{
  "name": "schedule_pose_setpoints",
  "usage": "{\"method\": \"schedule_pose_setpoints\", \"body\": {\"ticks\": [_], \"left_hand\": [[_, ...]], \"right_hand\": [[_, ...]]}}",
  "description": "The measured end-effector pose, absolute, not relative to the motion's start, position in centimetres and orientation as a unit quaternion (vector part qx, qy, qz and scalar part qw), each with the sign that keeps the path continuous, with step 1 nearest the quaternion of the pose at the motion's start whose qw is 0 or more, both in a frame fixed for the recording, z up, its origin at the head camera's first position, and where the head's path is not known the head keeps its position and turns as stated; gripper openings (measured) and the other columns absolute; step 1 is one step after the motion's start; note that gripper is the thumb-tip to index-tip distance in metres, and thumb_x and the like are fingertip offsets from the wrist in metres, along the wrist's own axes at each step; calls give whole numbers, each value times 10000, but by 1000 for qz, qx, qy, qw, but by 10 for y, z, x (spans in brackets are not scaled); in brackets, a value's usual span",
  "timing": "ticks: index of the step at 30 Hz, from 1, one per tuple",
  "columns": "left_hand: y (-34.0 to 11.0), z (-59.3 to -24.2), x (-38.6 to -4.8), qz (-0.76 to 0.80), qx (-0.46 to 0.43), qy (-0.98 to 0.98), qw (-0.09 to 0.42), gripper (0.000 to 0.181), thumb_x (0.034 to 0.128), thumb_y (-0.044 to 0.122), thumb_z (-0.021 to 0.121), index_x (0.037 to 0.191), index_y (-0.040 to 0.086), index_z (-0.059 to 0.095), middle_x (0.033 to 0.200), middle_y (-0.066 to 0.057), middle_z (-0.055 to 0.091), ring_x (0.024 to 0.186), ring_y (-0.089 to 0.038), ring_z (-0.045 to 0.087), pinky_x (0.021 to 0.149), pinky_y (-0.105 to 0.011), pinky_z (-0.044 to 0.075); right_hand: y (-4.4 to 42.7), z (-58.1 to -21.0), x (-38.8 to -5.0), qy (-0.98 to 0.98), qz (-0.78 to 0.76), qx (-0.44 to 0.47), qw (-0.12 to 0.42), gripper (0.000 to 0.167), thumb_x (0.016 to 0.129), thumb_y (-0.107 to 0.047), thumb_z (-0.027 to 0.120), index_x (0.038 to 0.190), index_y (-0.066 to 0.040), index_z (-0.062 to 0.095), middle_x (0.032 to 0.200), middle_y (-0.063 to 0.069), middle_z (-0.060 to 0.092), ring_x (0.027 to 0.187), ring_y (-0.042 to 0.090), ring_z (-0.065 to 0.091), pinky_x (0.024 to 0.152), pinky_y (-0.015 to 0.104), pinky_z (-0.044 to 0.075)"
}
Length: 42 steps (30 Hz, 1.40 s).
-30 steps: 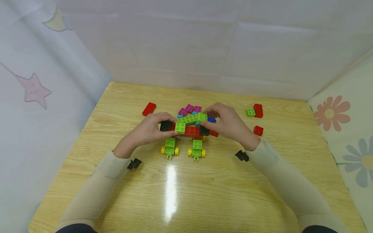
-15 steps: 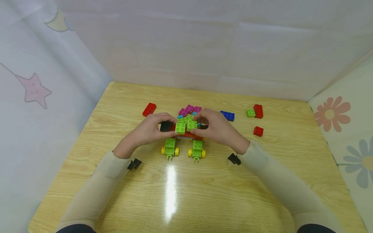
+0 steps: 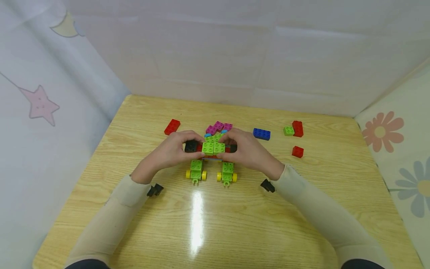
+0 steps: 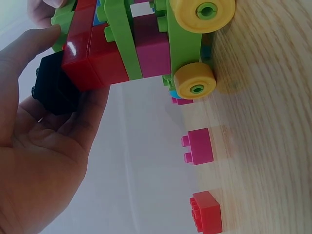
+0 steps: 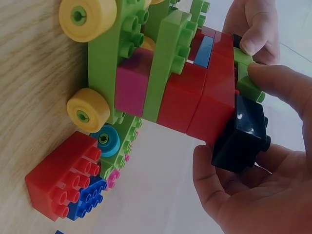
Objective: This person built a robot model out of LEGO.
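Observation:
A toy-brick vehicle stands on the table, its two light green wheeled ends [image 3: 227, 170] facing me. Across its top runs a row of red bricks [image 5: 214, 80], with a black brick [image 4: 56, 83] at the left end and another black brick [image 5: 241, 134] at the right. Two light green bricks sit side by side on top. My left hand [image 3: 169, 151] pinches the left green brick [image 3: 207, 148] between thumb and fingers. My right hand [image 3: 250, 151] pinches the right green brick [image 3: 219, 148], right against the first. Its underside is hidden.
Behind the vehicle lie a light green piece with blue wheels [image 3: 211, 139] and several pink bricks [image 3: 219, 126]. A red brick [image 3: 172, 127] lies back left. To the right are a blue brick [image 3: 261, 134], another red brick [image 3: 297, 128] beside a small green brick [image 3: 288, 130], and a small red brick [image 3: 297, 151].
My right hand has moved left with its green brick, from the vehicle's right end to beside the other green brick. The blue brick has come into full view. My left hand has stayed put.

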<state>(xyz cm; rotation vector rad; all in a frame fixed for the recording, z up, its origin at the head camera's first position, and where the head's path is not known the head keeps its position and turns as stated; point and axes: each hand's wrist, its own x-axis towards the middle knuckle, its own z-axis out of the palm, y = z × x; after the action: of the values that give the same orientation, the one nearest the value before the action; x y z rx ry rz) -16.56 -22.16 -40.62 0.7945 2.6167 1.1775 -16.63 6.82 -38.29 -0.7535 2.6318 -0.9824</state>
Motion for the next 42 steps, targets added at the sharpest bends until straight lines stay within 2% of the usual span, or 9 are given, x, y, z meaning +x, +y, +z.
{"method": "schedule_pose_setpoints", "body": {"ticks": [14,29,42], "left_hand": [[-221,-409,-165,395,271,875,73,354,981,248,894,1299,137,784,1307,-59,794,1061,-237,716,910,-436,646],[-221,-410,-166,397,272,873,75,361,981,250,895,1306,136,784,1304,-62,789,1044,-239,712,894,-436,644],[-221,-411,-167,391,265,879,75,379,980,265,896,1321,145,781,1332,-62,786,1056,-245,713,904,-429,645]], "right_hand": [[67,-384,-167,901,-321,-274,99,430,977,-347,883,1314,-103,778,1275,61,779,1109,253,710,990,469,613],[63,-376,-168,915,-271,-276,111,439,970,-336,871,1320,-86,783,1270,74,782,1099,254,712,998,465,611],[64,-382,-170,911,-293,-267,117,447,977,-350,879,1329,-92,781,1279,71,790,1129,267,735,997,469,623]]}}
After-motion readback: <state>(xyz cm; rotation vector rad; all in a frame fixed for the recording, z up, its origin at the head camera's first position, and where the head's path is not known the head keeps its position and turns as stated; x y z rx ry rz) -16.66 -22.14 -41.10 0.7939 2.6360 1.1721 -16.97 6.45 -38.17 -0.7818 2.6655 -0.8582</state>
